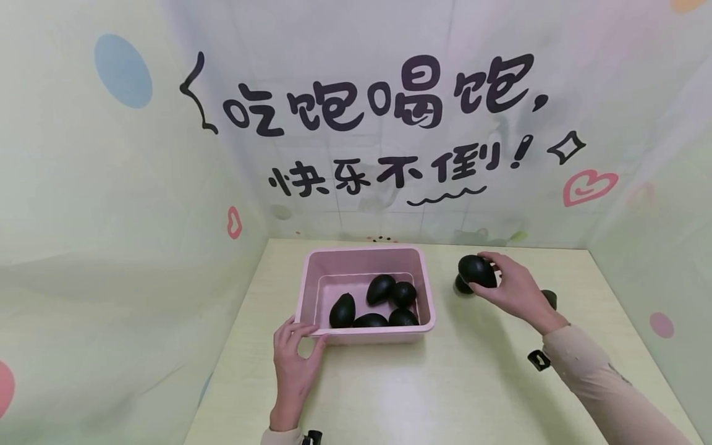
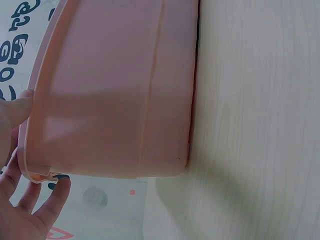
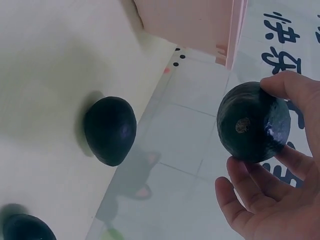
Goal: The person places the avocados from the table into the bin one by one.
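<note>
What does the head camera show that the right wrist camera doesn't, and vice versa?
Only the head view: the left hand on the rim of the pink bin, five dark fruits inside. Only the right wrist view: a pale spot on the held fruit. Both: the right hand holding that fruit, two loose fruits on the table, the bin.

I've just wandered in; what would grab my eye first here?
Probably the bold black lettering across the backdrop. Below, a pink bin shows five dark, avocado-like fruits inside, the left hand holding its near left corner. To its right, a similar held fruit sits in the right hand's grip.
</note>
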The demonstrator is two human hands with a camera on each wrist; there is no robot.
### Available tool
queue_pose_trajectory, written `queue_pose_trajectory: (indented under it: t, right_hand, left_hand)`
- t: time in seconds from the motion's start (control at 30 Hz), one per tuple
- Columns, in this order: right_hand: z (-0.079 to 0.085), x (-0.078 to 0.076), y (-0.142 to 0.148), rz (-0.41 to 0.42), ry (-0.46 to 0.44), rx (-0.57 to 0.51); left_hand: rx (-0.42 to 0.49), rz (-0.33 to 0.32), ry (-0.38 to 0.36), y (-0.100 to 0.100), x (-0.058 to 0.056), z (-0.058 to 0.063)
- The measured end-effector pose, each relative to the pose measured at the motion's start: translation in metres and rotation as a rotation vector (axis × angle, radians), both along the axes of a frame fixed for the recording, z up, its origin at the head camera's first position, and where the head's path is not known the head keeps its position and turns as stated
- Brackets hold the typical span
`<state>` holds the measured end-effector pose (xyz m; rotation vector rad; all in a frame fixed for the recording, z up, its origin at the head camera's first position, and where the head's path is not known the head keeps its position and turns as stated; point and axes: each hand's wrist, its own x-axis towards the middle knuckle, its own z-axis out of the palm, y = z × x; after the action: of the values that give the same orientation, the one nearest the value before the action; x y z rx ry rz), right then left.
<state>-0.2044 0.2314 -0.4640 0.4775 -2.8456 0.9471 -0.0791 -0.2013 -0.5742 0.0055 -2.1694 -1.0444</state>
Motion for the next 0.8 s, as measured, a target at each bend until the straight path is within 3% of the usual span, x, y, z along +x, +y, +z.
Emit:
queue_pose_trajectory:
  t: [0.8]
  right_hand:
    - [0.017, -0.011, -0.036, 0.09, 0.03, -0.006]
  left_hand:
    - [0.007, 0.003, 0.015, 0.001, -0.001, 0.001]
